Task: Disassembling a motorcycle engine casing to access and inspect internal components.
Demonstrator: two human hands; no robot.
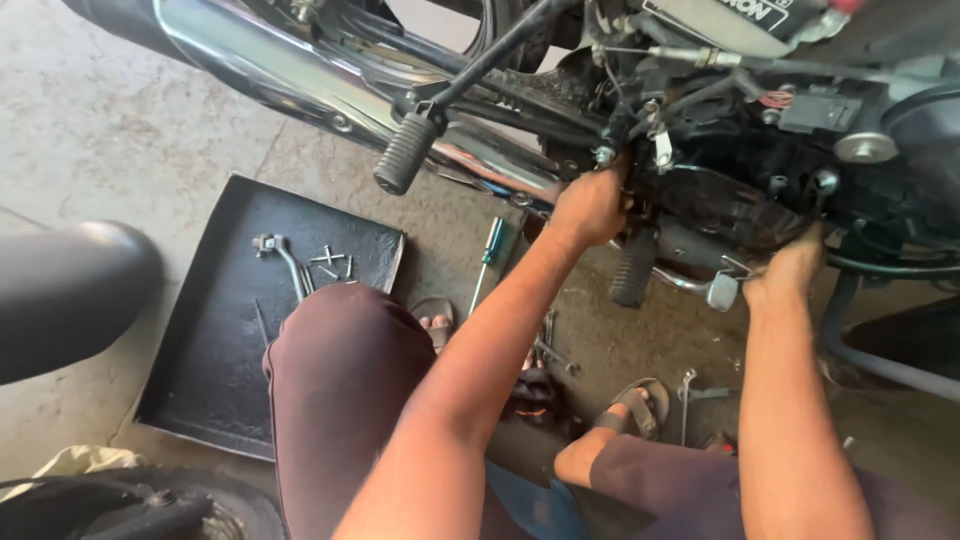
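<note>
Hands at the engine case [720,205]: my left hand [592,203] and right hand [790,270] both clasp its heavy, stiff, greasy edges.

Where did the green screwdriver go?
The green screwdriver lies on the floor just right of the black tray, under the left hand, near a sandalled foot.

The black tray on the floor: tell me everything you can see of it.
The black tray is a shallow, roughly rectangular pan, apparently dark metal, with low raised edges and a grimy, scuffed surface. It lies flat on the concrete floor to the person's left, below the chrome exhaust pipe. Near its far edge lie loose bolts and a bent metal lever. The person's left knee hides its near right part. Neither hand touches it.
</note>
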